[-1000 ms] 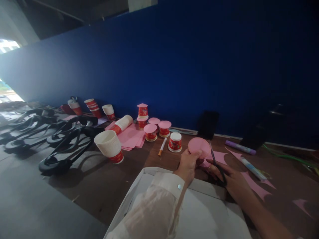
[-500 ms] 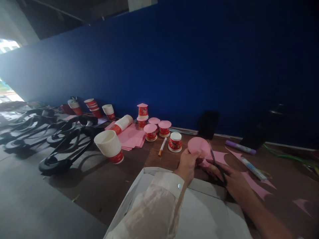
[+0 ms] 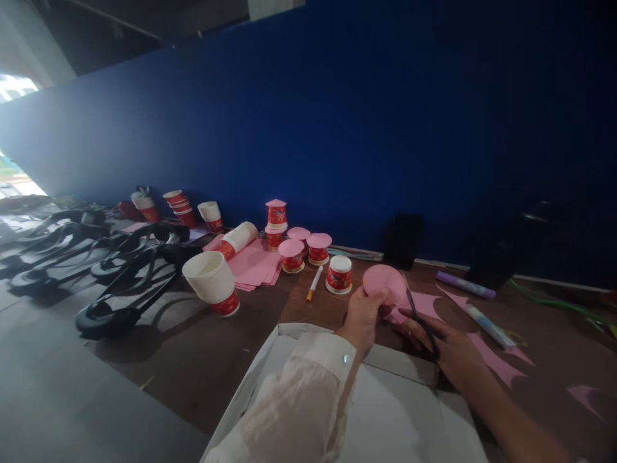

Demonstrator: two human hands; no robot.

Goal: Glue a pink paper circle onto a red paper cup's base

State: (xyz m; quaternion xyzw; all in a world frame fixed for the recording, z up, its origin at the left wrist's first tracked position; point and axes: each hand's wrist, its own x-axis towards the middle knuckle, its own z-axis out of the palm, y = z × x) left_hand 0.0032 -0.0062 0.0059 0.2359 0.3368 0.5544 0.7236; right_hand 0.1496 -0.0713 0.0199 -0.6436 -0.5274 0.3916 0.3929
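Observation:
Pinched in my left hand (image 3: 365, 315) is a round pink paper disc (image 3: 384, 283), held above the brown table. My right hand (image 3: 429, 334) is closed on dark scissors (image 3: 423, 325), whose blades point up along the disc's right edge. Pink paper scraps (image 3: 427, 303) lie behind and beside my right hand. Left of the disc, a red cup (image 3: 339, 276) stands upside down with its pale base bare. Several upside-down red cups nearby carry pink discs, among them one front cup (image 3: 292, 262); one capped cup stands on another (image 3: 276, 215).
A white box (image 3: 395, 411) lies under my forearms. An orange-tipped pen (image 3: 314, 284), pink sheets (image 3: 255, 263), a leaning cup stack (image 3: 212, 283) and black headsets (image 3: 113, 321) are to the left. A purple marker (image 3: 465, 285) and glue tube (image 3: 490, 326) lie right. A blue partition (image 3: 313, 128) stands behind.
The pink disc has tilted very slightly in my left hand. Both hands otherwise keep nearly the same place and grip.

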